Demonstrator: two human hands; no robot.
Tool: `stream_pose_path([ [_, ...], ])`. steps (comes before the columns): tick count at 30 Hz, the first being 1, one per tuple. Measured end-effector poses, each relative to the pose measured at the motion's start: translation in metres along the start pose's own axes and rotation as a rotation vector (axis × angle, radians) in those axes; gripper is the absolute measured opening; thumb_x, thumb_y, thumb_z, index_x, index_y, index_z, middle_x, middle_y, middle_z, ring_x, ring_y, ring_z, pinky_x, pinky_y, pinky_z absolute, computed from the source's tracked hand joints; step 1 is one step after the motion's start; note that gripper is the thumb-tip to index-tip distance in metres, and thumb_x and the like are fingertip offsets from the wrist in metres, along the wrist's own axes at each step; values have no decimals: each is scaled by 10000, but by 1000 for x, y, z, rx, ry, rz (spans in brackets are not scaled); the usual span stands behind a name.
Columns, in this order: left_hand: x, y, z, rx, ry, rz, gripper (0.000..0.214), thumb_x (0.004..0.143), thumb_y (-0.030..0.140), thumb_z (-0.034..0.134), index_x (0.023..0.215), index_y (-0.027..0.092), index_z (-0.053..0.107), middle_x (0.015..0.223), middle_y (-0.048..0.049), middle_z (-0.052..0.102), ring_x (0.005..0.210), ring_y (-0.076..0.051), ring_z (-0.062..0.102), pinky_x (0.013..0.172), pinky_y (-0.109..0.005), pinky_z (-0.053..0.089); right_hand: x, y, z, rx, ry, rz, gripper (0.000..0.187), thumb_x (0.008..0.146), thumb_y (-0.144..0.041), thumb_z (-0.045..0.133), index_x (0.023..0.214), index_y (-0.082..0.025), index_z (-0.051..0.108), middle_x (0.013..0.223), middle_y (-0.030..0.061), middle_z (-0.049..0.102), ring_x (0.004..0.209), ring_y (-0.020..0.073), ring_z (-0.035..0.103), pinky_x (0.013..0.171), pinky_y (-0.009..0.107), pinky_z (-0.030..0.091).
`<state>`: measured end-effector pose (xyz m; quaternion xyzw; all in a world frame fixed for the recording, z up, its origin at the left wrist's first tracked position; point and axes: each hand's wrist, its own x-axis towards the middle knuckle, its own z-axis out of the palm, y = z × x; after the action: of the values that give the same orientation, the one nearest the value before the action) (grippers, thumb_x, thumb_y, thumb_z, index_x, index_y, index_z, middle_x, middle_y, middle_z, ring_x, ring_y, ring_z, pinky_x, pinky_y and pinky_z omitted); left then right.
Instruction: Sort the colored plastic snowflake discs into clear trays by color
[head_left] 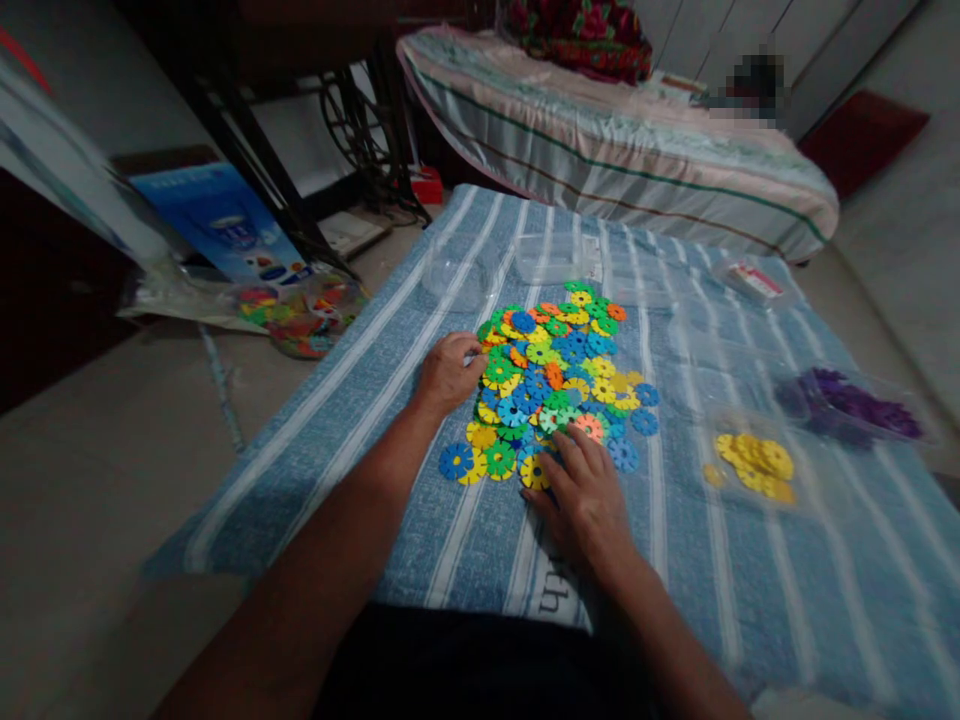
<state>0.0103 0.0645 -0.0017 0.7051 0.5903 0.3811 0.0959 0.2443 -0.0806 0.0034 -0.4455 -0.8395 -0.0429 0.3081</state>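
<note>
A heap of flat plastic snowflake discs [555,370] in blue, green, yellow and orange lies on a blue-and-white striped cloth [675,560]. My left hand [448,372] rests at the heap's left edge with fingers curled in a pinch on a disc there; which one is hard to make out. My right hand [585,490] lies at the heap's near edge, fingers stretched flat over the discs, touching a yellow one [534,472].
Sorted yellow discs [754,465] and purple discs [847,405] sit in clear containers on the right. Empty clear tubs [551,258] stand beyond the heap. A bag of discs [300,315] and a blue box [225,225] lie on the floor at left; a mattress [615,150] is behind.
</note>
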Motion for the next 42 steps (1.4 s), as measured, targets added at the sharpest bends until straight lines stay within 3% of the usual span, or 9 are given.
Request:
stream_pose_path([
  [10,0,-1,0,-2,2,8,91,812,251,572,814,209,653,1036,-68,719,1039,-222,661,994,-386,523,3,13,-24,113,232,-3,104,913,-129,621,978,-195,667,1016,96,733,1087,260,667,904,445,568],
  [15,0,-2,0,-4,2,15,96,812,248,569,806,204,654,1030,-73,720,1038,-226,663,992,-386,524,-9,81,-73,-176,365,121,17,895,-196,662,890,-194,677,905,73,740,941,247,710,855,415,573],
  [18,0,-1,0,-5,5,12,97,812,248,571,804,203,656,1034,-73,722,1043,-225,665,998,-381,521,-27,134,-103,-495,476,247,118,877,-276,649,833,-175,693,838,112,731,835,282,710,765,426,555],
  [21,1,0,-1,-1,1,9,99,816,254,574,814,205,661,1052,-69,724,1056,-221,663,1006,-374,517,-37,155,-113,-673,528,273,191,857,-335,632,825,-162,705,800,143,710,789,304,697,720,440,534],
  [24,1,1,-2,11,-6,6,102,816,253,572,822,207,663,1058,-67,727,1060,-220,662,1004,-371,518,-29,124,-93,-457,457,279,131,888,-284,624,892,-176,697,924,126,718,945,302,685,855,478,541],
  [27,2,1,-3,19,-14,0,97,810,244,567,815,210,658,1045,-63,729,1054,-219,661,999,-373,521,-14,67,-57,-146,242,156,121,911,-248,623,1001,-207,691,1097,116,688,1180,302,598,958,493,532],
  [31,2,2,-3,17,-21,2,97,806,250,566,809,205,651,1036,-71,728,1045,-222,662,998,-375,520,-6,17,-23,-59,23,118,216,914,-270,626,1112,-201,682,1317,150,598,1343,348,458,1035,551,481],
  [35,1,3,-4,18,-21,-7,111,811,265,563,819,200,653,1050,-81,725,1046,-224,662,1001,-375,519,-17,15,-15,-115,-31,124,257,918,-304,638,1135,-175,682,1352,175,573,1349,372,445,1044,572,458],
  [42,1,3,-4,15,-26,-7,123,828,279,556,825,205,655,1080,-73,723,1072,-216,655,1019,-362,509,-41,32,-29,-133,77,170,109,936,-200,582,923,-186,690,1231,128,650,1321,323,496,1051,536,463],
])
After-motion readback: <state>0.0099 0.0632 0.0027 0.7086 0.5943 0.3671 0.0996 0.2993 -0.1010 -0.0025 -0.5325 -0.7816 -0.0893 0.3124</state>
